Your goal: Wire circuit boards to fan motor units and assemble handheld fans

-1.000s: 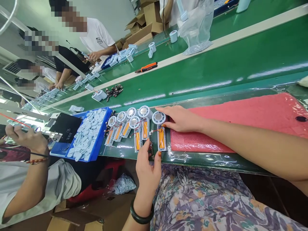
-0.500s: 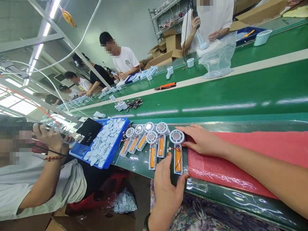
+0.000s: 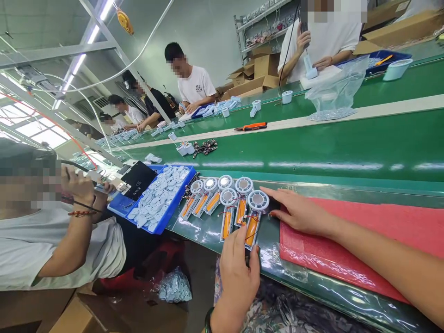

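Left hand (image 3: 239, 275) straddles the bench edge (image 3: 194, 236) beside the rightmost fan (image 3: 254, 221).

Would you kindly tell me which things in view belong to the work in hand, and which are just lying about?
Work in hand, judging by the hands:
- nearest fan unit, between the left hand and right hand
- five similar fan units beside it

Apparently just lying about:
- orange-handled pliers, farther off
- clear bag, beyond them

Pale-blue, round-headed, orange-handled fan (image 3: 253, 223), above the left hand (image 3: 240, 273): handle partly hidden by fingers (image 3: 239, 243). Flat red mat (image 3: 388, 224), beside the right hand (image 3: 298, 209): partly behind forearm (image 3: 378, 255), cut off by frame edge.
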Tool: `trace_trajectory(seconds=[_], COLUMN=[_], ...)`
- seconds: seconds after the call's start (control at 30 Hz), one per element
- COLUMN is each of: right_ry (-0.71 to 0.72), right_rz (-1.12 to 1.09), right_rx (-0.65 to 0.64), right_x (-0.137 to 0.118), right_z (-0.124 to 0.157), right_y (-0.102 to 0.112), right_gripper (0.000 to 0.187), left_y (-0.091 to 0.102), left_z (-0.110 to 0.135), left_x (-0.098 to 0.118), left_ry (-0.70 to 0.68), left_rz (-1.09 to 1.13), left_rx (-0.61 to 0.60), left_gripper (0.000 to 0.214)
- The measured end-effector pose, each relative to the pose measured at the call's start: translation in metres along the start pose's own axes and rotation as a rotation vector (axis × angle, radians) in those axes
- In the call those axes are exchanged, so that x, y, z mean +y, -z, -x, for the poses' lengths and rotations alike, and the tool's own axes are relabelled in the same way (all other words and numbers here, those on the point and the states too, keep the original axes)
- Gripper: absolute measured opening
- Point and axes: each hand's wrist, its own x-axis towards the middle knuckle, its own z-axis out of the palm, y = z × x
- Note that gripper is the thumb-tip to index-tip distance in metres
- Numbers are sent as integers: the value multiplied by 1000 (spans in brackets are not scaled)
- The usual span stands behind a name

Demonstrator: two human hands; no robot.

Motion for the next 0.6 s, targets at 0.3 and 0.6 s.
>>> trace_trajectory(seconds=[0.3,0.6], right_ry=[17,-243], right_rz=[-1,-138], right_rx=[38,233], right_x=[4,11], right_z=[6,-25], right_y=[-1,27], right_gripper=[63,36], left_y=[26,74], left_z=[5,-13], left_x=[-6,-78], left_ry=[-30,194], left_rz=[58,48], left_rx=[-43,267], left_gripper=[49,38])
